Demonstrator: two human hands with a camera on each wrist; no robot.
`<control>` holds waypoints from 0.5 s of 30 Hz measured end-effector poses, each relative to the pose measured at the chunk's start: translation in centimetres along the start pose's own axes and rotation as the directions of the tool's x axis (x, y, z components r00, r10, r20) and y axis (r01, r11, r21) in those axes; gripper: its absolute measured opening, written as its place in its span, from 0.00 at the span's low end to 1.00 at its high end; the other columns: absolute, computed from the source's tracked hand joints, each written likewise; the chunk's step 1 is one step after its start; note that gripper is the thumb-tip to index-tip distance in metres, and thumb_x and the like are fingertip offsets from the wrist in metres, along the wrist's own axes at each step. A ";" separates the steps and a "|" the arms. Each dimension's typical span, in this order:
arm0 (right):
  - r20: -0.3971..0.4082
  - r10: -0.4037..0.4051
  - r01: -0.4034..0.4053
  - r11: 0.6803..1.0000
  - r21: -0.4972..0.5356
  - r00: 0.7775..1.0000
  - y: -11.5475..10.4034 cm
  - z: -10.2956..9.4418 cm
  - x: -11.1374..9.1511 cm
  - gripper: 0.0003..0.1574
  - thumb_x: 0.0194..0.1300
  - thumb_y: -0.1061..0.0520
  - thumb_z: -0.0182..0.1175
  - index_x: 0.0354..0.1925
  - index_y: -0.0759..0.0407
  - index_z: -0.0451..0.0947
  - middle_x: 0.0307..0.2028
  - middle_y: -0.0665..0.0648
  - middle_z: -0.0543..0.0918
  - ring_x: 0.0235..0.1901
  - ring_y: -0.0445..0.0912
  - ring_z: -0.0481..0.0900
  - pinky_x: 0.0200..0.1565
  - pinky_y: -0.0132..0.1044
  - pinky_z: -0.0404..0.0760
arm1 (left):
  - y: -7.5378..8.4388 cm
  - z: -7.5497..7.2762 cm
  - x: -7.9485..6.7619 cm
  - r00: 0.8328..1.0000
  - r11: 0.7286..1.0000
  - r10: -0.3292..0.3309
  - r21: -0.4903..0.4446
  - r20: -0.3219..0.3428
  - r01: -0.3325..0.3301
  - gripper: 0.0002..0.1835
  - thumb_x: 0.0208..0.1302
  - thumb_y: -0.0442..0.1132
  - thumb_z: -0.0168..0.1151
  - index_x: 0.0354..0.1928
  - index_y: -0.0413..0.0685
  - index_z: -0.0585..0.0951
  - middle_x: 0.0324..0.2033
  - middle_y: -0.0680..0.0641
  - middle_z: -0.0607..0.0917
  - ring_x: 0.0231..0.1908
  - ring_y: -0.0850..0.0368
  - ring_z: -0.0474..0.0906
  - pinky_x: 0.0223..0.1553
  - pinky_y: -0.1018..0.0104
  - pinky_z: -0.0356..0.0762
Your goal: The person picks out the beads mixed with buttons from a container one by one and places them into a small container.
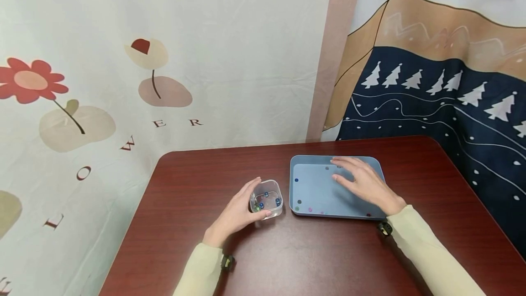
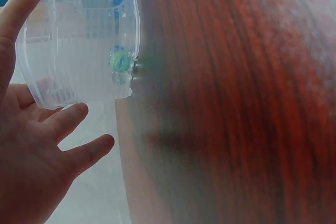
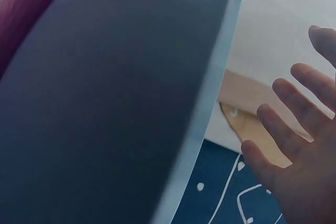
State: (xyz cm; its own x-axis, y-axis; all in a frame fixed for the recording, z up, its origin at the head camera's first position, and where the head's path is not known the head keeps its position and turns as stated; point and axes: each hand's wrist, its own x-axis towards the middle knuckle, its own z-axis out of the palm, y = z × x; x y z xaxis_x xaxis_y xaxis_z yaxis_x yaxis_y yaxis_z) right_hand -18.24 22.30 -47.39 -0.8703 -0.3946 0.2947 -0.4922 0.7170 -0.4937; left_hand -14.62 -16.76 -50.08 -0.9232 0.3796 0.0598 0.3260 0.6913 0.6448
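My left hand (image 1: 233, 216) grips a small clear plastic container (image 1: 278, 212), thumb on the near side and fingers round the far side. Inside it lie several blue marbles (image 1: 261, 205) and a green marble (image 2: 121, 61). To the right is a shallow light-blue tray (image 1: 320, 191) with several small marbles near its edges, among them a blue marble (image 1: 296, 180) and a pink marble (image 1: 310, 209). Over the tray's right half hovers my right hand (image 1: 365, 185), fingers extended and holding nothing. The right wrist view shows its fingers (image 3: 299, 103) spread apart beside the tray's edge.
Container and tray stand side by side on a dark red-brown wooden table (image 1: 181, 204). Behind it hangs a pale curtain (image 1: 246, 58) with printed flowers and letters, and a dark blue cloth (image 1: 411, 104) with white trees is at the right.
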 end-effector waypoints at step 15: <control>0.126 0.109 -0.108 0.994 -0.013 0.986 2.7 -0.7 0.2 0.34 0.69 0.53 0.69 0.69 0.61 0.75 0.68 0.65 0.75 0.66 0.62 0.72 0.65 0.64 0.71 | 0.1 -0.1 -0.1 1.000 1.000 -0.008 -0.008 0.004 0.008 0.53 0.56 0.57 0.78 0.79 0.46 0.64 0.76 0.44 0.67 0.70 0.45 0.69 0.69 0.44 0.68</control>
State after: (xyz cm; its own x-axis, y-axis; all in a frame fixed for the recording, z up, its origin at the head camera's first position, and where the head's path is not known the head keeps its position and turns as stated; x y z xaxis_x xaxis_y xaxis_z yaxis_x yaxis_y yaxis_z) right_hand -19.71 24.57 -48.08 -0.9140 -0.3831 0.1338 -0.3947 0.7627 -0.5123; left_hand -14.51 -16.74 -49.94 -0.9250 0.3765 0.0516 0.3170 0.6895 0.6513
